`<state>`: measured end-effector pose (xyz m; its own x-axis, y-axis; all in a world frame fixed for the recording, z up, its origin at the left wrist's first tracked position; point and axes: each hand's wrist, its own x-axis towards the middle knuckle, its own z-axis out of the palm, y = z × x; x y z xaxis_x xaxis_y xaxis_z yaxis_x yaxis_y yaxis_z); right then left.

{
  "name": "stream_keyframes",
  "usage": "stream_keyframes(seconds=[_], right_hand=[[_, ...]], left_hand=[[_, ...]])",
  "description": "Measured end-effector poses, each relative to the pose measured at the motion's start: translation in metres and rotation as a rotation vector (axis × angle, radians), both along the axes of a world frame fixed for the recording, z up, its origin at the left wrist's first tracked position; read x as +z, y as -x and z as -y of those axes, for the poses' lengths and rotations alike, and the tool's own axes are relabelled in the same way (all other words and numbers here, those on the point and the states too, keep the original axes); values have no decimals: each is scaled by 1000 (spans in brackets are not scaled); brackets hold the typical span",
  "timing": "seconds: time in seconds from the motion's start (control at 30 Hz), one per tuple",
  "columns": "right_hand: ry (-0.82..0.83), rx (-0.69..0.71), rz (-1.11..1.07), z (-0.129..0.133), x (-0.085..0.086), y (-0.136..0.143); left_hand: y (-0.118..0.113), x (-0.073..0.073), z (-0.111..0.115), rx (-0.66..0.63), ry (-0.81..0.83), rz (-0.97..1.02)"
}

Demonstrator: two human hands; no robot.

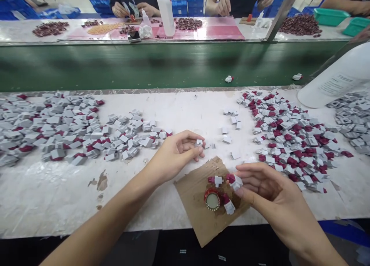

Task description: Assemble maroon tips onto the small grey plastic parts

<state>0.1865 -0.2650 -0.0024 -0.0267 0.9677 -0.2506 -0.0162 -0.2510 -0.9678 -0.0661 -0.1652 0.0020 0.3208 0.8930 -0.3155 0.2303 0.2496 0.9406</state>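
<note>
Between the thumb and fingers of my left hand [185,148] is a small grey plastic piece [199,142]. My right hand [268,189] pinches a grey and maroon plastic piece [234,180] above a brown cardboard sheet [199,219]. On the cardboard lie a bottle cap [212,200] with a red rim and, close by, two more grey and maroon pieces, one near the cap's top [216,180] and one at its right [229,205]. Several loose grey pieces [227,138] rest on the table beyond my hands.
Heaps of grey and maroon pieces lie at left [69,127] and right [291,138]. A white bottle [335,77] leans in from the right. Behind the table runs a green conveyor belt [130,65] carrying two pieces. Across it, people work at another table with maroon piles [189,24].
</note>
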Motion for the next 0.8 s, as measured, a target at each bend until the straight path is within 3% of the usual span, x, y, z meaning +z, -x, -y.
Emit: stream_keyframes(seconds=[0.1, 0.33, 0.57, 0.8], right_hand=[[-85, 61, 164, 14, 2, 2], [-475, 304, 449, 26, 5, 5], [-590, 360, 553, 30, -2, 8], [-615, 373, 597, 28, 2, 11]], left_hand=[[-1, -4, 1, 20, 2, -16], [2, -11, 1, 81, -2, 107], [2, -17, 2, 87, 12, 152], [1, -15, 1, 60, -23, 123]])
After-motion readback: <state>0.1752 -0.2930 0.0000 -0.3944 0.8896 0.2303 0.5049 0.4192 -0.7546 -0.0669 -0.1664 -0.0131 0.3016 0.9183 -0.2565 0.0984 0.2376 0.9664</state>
